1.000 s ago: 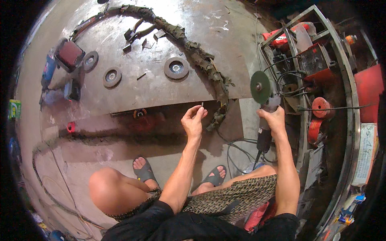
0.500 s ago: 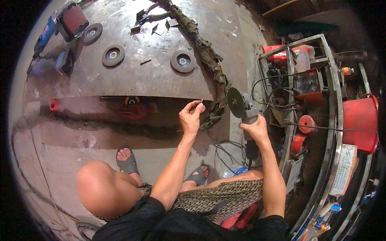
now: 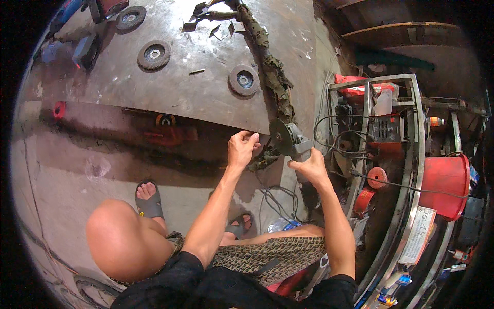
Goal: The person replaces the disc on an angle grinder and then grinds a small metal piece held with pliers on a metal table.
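My right hand [image 3: 310,166] grips an angle grinder [image 3: 300,143], its thin cutting disc [image 3: 280,137] upright on the left side. Just left of the disc, my left hand [image 3: 243,150] pinches a small, thin metal piece by the front edge of the metal tabletop [image 3: 170,95]; the fingers hide most of it. A small gap separates the fingers from the disc. Behind the grinder a rough, bark-like branch [image 3: 278,77] runs along the right part of the table and hangs over its edge.
Several flap discs [image 3: 154,55], a short metal rod [image 3: 196,71] and small metal plates [image 3: 216,32] lie on the table. To the right, a metal rack frame [image 3: 420,129] holds a red-and-black machine [image 3: 387,129] and cables. A red bucket [image 3: 443,186] stands beyond it. Loose cable [image 3: 278,198] coils below.
My right hand has brought the grinder left, so its disc is closer to my left hand. The left hand keeps its pinch near the table edge. The whole view has shifted slightly.
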`<action>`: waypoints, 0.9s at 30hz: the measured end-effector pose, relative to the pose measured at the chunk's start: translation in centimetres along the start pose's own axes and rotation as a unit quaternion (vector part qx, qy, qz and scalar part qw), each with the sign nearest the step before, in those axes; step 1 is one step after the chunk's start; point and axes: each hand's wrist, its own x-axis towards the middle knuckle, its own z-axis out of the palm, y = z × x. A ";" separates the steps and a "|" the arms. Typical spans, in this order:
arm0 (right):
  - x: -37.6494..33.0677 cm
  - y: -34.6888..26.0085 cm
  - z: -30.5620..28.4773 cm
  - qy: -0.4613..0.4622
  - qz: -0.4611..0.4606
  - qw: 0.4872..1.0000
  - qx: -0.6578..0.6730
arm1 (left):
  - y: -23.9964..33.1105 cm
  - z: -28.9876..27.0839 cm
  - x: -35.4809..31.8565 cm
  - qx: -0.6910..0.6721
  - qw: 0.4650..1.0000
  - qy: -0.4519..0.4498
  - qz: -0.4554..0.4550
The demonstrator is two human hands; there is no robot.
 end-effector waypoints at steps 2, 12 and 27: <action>0.7 0.2 0.2 -0.013 -0.004 1.000 -0.019 | -0.2 0.1 0.3 0.022 1.000 -0.001 0.008; 1.1 0.9 1.0 -0.007 -0.029 0.999 -0.037 | 0.2 0.7 -0.2 0.047 0.998 0.038 0.022; 1.1 0.3 1.1 -0.012 -0.029 0.997 -0.076 | -1.0 1.1 0.3 0.012 0.998 0.047 0.038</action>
